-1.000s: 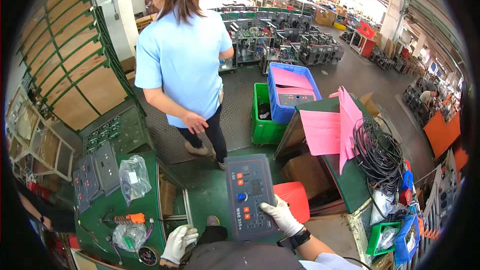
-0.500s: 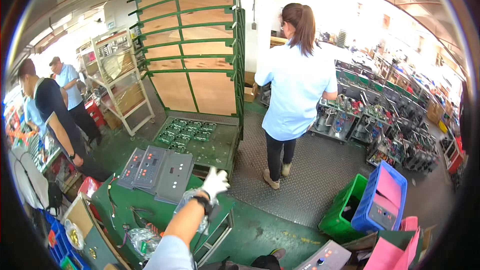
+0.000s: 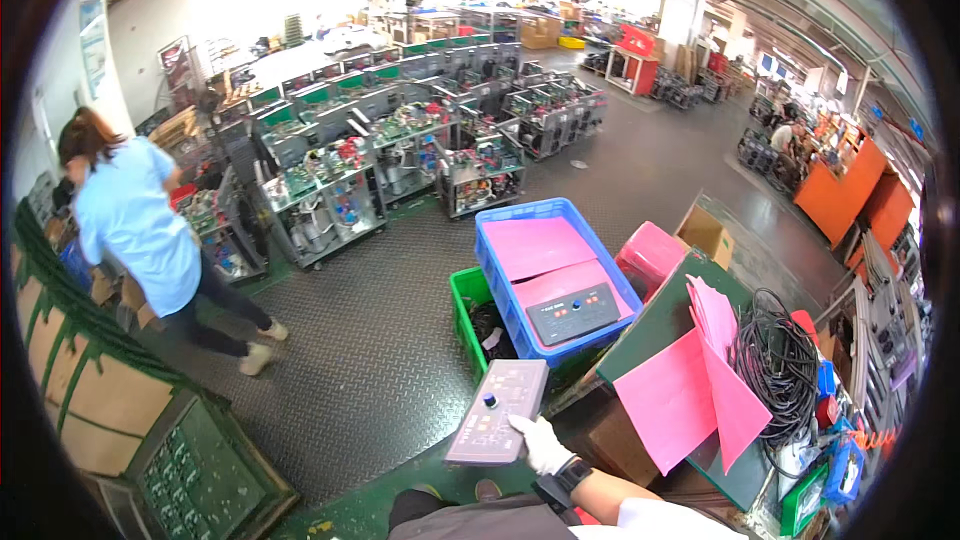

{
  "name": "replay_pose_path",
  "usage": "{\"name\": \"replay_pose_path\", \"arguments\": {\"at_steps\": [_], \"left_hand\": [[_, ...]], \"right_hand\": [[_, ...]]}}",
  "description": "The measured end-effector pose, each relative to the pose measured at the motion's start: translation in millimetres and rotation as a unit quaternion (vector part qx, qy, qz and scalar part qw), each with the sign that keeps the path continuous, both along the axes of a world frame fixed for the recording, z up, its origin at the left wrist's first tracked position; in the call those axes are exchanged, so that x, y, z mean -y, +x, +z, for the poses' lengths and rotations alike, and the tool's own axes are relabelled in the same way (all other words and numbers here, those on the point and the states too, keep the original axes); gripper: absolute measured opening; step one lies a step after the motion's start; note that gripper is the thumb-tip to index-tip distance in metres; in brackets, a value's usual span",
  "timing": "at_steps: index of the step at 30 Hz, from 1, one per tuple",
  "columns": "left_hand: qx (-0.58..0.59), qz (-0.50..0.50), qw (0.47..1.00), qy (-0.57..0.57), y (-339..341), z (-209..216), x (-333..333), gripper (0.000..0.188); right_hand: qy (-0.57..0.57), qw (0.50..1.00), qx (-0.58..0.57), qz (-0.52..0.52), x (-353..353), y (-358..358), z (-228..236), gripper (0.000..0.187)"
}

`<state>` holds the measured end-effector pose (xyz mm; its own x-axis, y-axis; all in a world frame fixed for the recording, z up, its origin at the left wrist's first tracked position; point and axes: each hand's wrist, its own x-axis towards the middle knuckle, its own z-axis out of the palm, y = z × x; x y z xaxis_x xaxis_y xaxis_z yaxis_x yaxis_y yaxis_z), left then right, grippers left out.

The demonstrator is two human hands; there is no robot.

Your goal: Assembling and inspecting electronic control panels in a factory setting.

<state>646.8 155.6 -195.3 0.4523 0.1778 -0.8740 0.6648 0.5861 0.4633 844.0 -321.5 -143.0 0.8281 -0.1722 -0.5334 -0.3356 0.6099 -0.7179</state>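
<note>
So R hand [image 3: 545, 445] clamped on 1 ctrl panel [image 3: 498, 420], can't tell re L hand.

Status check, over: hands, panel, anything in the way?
Right hand gripping grey control panel; left hand out of view. Panel's blue knob side up. Blue crate with pink sheets just beyond; nothing seen blocking.

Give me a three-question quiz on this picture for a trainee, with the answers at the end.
1. Which hand grips the grey panel, left or right?
2. True or false: the black cable lies coiled.
3. Fill in: in the blue crate, a second panel lies on ____ sheets.

Key:
1. The right hand.
2. True.
3. Pink.
</note>
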Motion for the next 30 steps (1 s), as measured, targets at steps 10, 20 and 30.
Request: {"name": "replay_pose_path", "arguments": {"at_steps": [10, 20, 30], "left_hand": [[-0.019, -0.037, 0.997, 0.065, 214.5, -50.5, -140.3, 0.042], [0.075, -0.327, 0.901, 0.274, 400.4, -6.3, -48.8, 0.036], [-0.032, -0.642, 0.703, 0.303, 369.5, 48.4, 70.7, 0.021]], "right_hand": [[0.016, 0.984, -0.028, -0.176, -22.9, 112.1, -3.6, 0.044], [-0.221, 0.969, -0.011, -0.108, 141.5, 234.8, 4.6, 0.053], [-0.209, 0.975, -0.057, -0.057, 269.1, 411.2, -52.9, 0.058]]}}
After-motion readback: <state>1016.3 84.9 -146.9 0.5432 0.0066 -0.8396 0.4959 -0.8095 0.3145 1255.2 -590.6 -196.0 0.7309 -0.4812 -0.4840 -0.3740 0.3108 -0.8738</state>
